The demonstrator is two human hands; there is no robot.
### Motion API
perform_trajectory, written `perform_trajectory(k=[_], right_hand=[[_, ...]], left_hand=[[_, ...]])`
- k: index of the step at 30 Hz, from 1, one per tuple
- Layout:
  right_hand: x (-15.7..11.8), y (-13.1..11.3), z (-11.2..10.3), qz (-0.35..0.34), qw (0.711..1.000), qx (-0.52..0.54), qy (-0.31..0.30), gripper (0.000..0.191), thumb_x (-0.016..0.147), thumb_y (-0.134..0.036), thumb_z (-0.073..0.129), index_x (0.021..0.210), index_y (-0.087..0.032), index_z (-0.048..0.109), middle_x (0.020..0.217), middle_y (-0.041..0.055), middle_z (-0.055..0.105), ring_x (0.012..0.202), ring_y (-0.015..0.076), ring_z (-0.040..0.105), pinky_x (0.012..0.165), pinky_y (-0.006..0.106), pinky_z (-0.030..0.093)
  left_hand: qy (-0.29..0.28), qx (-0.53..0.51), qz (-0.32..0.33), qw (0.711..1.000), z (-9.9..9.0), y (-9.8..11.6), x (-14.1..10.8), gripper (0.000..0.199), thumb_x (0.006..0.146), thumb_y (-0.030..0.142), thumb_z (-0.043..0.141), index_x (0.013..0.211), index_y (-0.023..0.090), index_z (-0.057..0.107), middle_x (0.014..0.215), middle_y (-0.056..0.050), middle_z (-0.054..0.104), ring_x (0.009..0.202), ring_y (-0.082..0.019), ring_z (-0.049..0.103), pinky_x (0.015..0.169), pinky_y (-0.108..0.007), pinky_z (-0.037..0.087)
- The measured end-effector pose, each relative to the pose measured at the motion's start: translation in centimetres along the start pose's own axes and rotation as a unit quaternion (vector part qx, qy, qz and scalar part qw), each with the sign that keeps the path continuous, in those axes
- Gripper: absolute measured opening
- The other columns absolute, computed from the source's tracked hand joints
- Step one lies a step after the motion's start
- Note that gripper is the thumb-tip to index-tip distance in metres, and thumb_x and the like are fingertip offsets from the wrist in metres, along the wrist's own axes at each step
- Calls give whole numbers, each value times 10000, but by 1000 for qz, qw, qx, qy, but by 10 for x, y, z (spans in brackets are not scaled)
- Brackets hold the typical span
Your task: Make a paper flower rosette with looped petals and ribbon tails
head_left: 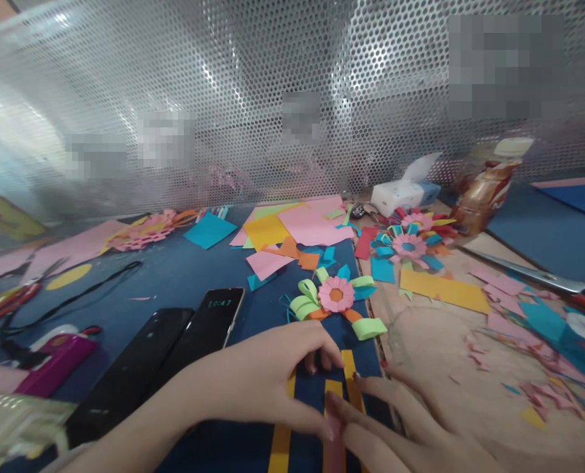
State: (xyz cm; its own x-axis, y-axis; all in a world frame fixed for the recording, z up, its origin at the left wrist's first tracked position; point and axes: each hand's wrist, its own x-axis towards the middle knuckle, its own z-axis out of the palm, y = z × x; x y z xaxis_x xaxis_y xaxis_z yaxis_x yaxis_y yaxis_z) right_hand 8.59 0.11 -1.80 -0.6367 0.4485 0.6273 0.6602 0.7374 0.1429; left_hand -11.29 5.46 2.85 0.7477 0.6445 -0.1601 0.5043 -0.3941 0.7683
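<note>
Several yellow paper strips [280,443] lie on the dark blue mat near the bottom centre. A pink strip [335,447] rests along the middle yellow one. My left hand [282,378] arches over the strips from the left, its thumb at the pink strip and its fingers curled but apart. From the right, my right hand [400,420] lies with spread fingers; one fingertip touches the top of the middle strip and another is at the right yellow strip. Just beyond my hands sits a paper flower [336,293] with a pink centre and green, blue and orange loops.
Phone [218,315], black case [139,361] and magenta object [58,361] stand left. Coloured sheets [316,223], tissue pack [405,196] and bottle [489,190] are behind. Scissors [533,268], paper scraps [548,394] and a yellow piece [444,289] lie right. Perforated metal [253,79] rises behind.
</note>
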Motion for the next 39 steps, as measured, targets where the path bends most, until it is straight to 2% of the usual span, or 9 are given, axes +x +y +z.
perform_trajectory(k=[3, 7, 13, 17, 24, 28, 30, 33, 39], right_hand=[[1, 0, 0, 3, 1000, 5, -5, 384, 919, -158, 243, 801, -276, 589, 900, -65, 662, 895, 147, 523, 848, 334, 382], [2, 1, -2, 19, 1000, 16, -8, 452, 943, -215, 185, 794, -287, 605, 914, -47, 658, 940, 149, 506, 873, 325, 373], [2, 0, -10, 45, 997, 60, -3, 481, 952, -237, 172, 822, -329, 625, 926, -94, 650, 966, 100, 492, 971, 258, 322], [3, -1, -12, 73, 995, 74, -11, 469, 950, -230, 197, 757, -312, 617, 919, -120, 650, 970, 81, 507, 1004, 244, 300], [4, 2, -11, 33, 991, 126, 1, 465, 952, -233, 203, 727, -272, 608, 848, -111, 665, 935, 50, 543, 1063, 208, 172], [4, 3, -13, 58, 986, 157, -2, 437, 951, -249, 227, 763, -274, 620, 842, -110, 668, 907, 39, 557, 1036, 163, 208], [5, 2, -14, 81, 988, 129, -3, 416, 949, -249, 236, 818, -291, 628, 895, -115, 666, 930, 53, 548, 1031, 185, 230], [4, 0, -14, 71, 994, 81, -9, 413, 945, -244, 239, 844, -321, 632, 948, -119, 657, 982, 80, 523, 1016, 230, 272], [5, -1, -14, 104, 993, 51, -4, 472, 944, -312, 187, 818, -322, 642, 915, -79, 659, 919, 89, 543, 951, 224, 361]], left_hand=[[13, -3, -16, 1000, 3, 1, -1, 488, 601, 307, 733, 1014, 211, 491, 936, 4, 523, 787, -123, 476, 679, -222, 416], [21, 38, -7, 999, 6, 3, -1, 484, 591, 288, 739, 997, 208, 488, 938, 6, 519, 793, -130, 476, 690, -232, 405], [15, 61, -6, 998, 5, 5, 0, 442, 623, 320, 717, 991, 200, 504, 933, -5, 522, 798, -141, 476, 694, -244, 403], [15, 46, -12, 999, 6, 5, -1, 470, 604, 351, 730, 987, 198, 505, 921, -3, 519, 789, -138, 474, 686, -241, 407], [14, 36, -5, 999, 4, 4, 1, 471, 599, 365, 735, 976, 203, 503, 926, 4, 521, 787, -131, 471, 686, -234, 407], [13, 34, -10, 999, 5, 3, -1, 475, 605, 367, 731, 991, 208, 504, 935, 4, 522, 791, -131, 467, 684, -233, 407], [12, 39, -12, 999, 5, 3, -2, 469, 608, 367, 728, 991, 210, 507, 929, 6, 521, 787, -131, 468, 678, -234, 405], [11, 44, -8, 999, 5, 4, -2, 456, 612, 359, 727, 984, 208, 508, 918, 11, 523, 783, -129, 470, 673, -231, 400], [7, 51, -6, 999, 4, 6, -1, 447, 629, 364, 714, 997, 213, 511, 923, 13, 528, 809, -133, 477, 693, -232, 400]])
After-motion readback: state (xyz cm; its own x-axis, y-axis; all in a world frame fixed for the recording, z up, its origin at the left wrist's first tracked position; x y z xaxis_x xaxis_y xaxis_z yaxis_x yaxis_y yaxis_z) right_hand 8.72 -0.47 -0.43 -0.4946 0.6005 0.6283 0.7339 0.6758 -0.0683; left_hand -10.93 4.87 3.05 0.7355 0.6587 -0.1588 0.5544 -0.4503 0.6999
